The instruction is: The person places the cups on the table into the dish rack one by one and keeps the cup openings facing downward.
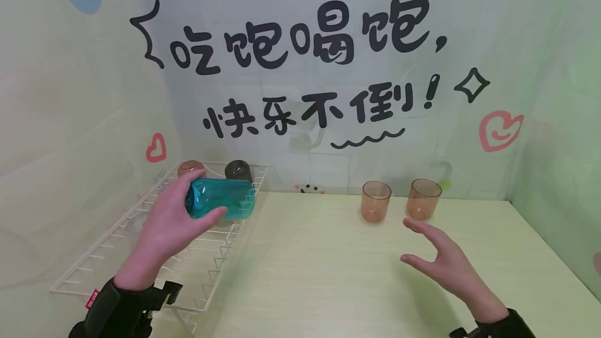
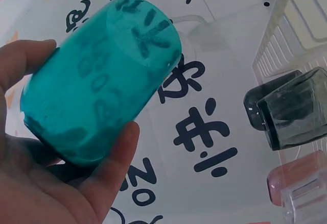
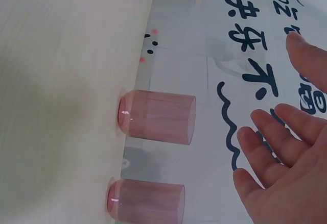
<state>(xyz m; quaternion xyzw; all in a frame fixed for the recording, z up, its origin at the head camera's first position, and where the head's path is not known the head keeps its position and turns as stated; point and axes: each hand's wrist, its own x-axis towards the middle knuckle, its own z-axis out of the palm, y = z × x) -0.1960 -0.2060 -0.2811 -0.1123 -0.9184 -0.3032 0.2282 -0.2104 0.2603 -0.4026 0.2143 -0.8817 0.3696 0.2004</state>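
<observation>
My left hand point(image 1: 176, 215) grips a translucent teal cup point(image 1: 223, 198) around its base, the cup lying sideways above a white wire rack point(image 1: 197, 254). In the left wrist view the teal cup point(image 2: 102, 81) sits between thumb and fingers, tilted. Behind it on the rack are a dark grey cup point(image 1: 239, 170) and a pink cup point(image 1: 190, 167). My right hand point(image 1: 446, 262) hovers over the table with thumb and fingers spread, holding nothing. Beyond its fingertips, two translucent pink cups point(image 1: 375, 202) point(image 3: 158, 117) stand upright on the table.
The pale wooden table point(image 1: 319, 270) runs back to a printed backdrop point(image 1: 291, 82) with black lettering. Green-tinted sheeting point(image 1: 559, 171) closes the right side. The rack stands along the left side, a clear glass-like item point(image 2: 309, 198) among its cups.
</observation>
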